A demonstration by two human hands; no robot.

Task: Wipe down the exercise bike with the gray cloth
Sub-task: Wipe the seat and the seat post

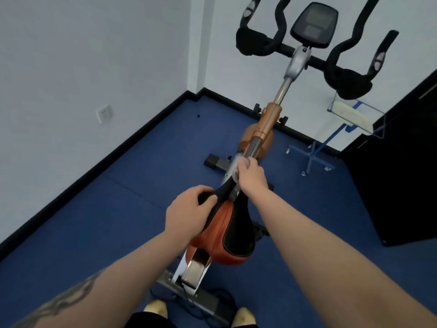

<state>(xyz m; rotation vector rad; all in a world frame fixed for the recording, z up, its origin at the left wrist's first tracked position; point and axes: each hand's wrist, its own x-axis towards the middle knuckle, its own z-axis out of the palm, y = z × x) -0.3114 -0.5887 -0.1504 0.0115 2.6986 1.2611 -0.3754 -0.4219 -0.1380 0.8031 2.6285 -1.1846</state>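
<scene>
The exercise bike (267, 125) stands in front of me, with an orange frame, black handlebars and a console at the top. Its orange and black saddle (233, 229) is just below my arms. My left hand (186, 213) grips the left side of the saddle's nose, thumb on top. My right hand (250, 175) is closed around the gray cloth (236, 166), bunched against the silver part of the frame just ahead of the saddle. Only a small blurred patch of cloth shows beside the fingers.
White walls with a socket (104, 112) meet at a corner behind the bike. A blue rolling stand with a wire basket (354, 114) is at the right, beside a black cabinet (402, 166). The floor is blue carpet (94, 221). My feet are at the bottom edge.
</scene>
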